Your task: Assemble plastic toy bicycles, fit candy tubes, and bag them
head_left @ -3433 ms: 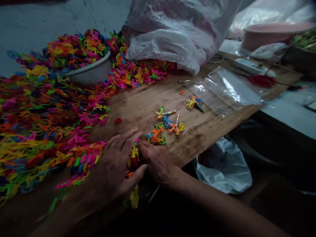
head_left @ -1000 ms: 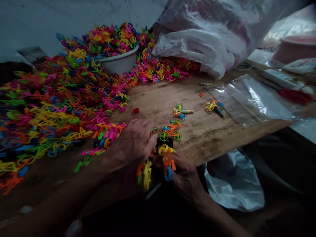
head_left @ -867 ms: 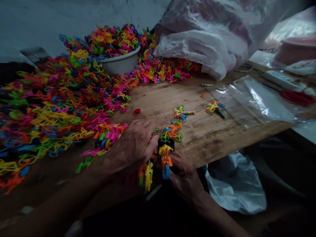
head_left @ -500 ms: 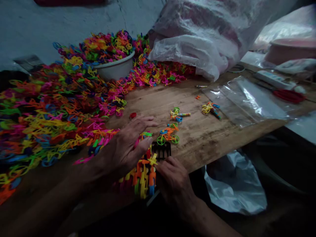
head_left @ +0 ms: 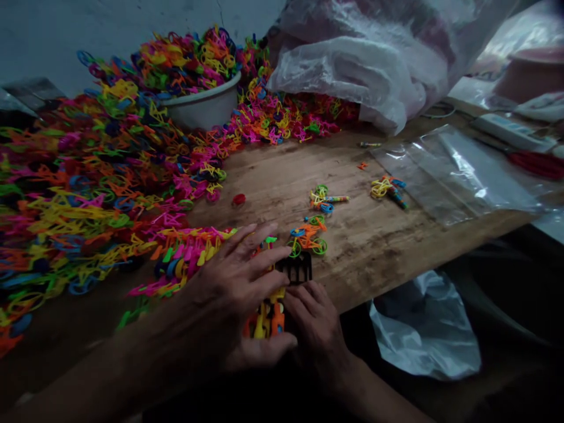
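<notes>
Head view: toy bicycles (head_left: pixel 308 239) litter the stained table (head_left: pixel 273 170) beside a wall (head_left: pixel 53 29).

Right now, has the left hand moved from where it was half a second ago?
Yes: the left hand has drawn back, away from the red piece on the table, leaving a wider gap between them.

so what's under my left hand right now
Under the left hand, yellow and orange plastic parts show between thumb and fingers. A black slotted piece shows past the fingertips; whatever lies beneath the palm is covered.
</notes>
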